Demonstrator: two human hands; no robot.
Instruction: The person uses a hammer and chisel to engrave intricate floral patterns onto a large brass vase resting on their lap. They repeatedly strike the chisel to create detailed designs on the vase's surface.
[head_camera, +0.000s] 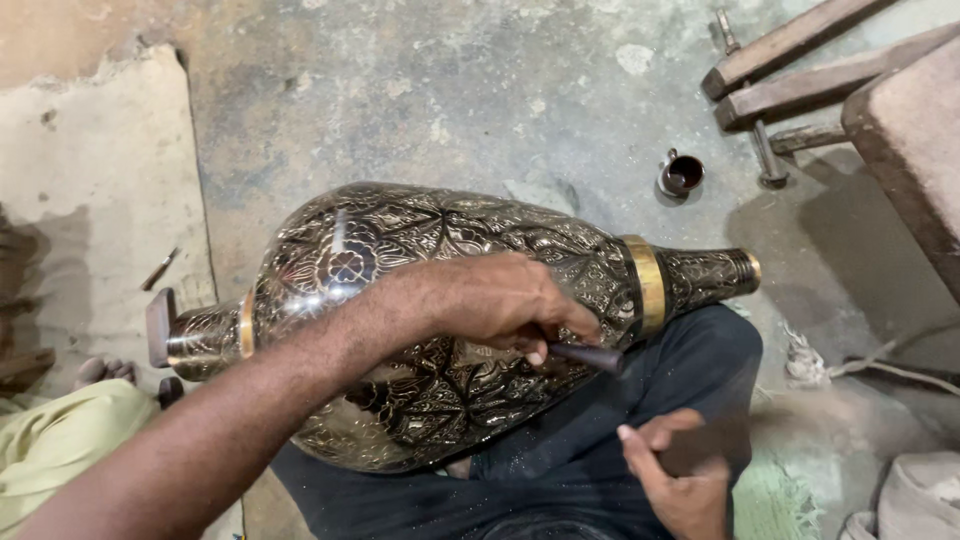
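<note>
A large engraved metal vase (440, 320) lies on its side across the lap of a person seated on a workshop floor (480, 110), its dark patterned body ringed by a brass band (646, 283) near the narrow neck, which points right; its foot, at the left, seems to rest against a small wooden block (158, 326). The left hand (495, 300) reaches over the vase's belly, fingers clenched around a short dark tool (590, 356) whose tip meets the carved surface. The right hand (680, 470) hovers low beside the knee in dark trousers (640, 400), fingers curled; whether they grip anything cannot be told, as the hand is blurred.

The risks here lie in the round form and the polished finish. The vase is steadied only by the lap and the forearm above it, so a hard push on the tool could roll it toward the floor, denting the neck or scuffing the pattern. The tool's point sits on a curved, glossy face; a slip would likely score a stray line across finished work or drive the tip toward the leg below. A small dark cup (681, 174) stands on the floor near the neck, beside wooden beams (800, 60) and a metal rod (765, 150), and a rolling vase might well knock it over
</note>
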